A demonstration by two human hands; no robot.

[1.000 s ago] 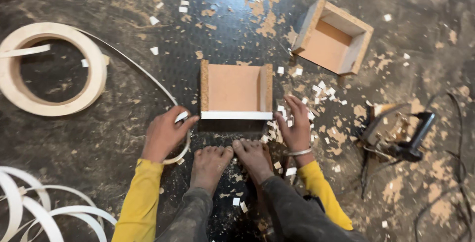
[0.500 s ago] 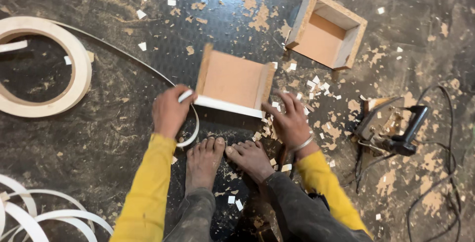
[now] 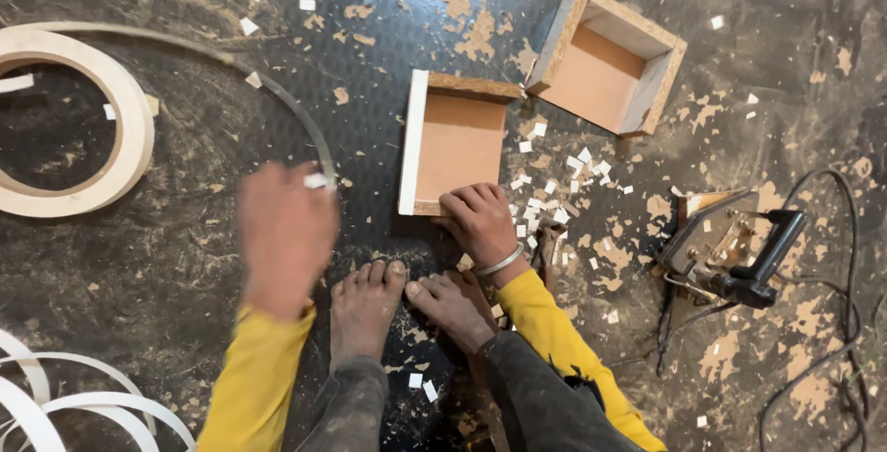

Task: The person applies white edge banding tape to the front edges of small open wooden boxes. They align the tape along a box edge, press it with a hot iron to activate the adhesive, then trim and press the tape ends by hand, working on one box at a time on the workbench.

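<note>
Right hand (image 3: 480,221) is clamped down on the near edge of the small open wooden box with a white-edged left side (image 3: 455,142), fingers curled over its rim, pinning it to the dark, chip-strewn floor (image 3: 185,258). Left hand (image 3: 285,235) is a blur, raised to the left of that box, pinching the end of a thin white edging strip (image 3: 277,91) that curves away toward the big round coil of edge banding (image 3: 111,128) at far left. Bare feet (image 3: 407,299) sit just near of the box. A second open wooden box (image 3: 610,59) lies far right; a black-handled iron tool (image 3: 735,253) rests right.
</note>
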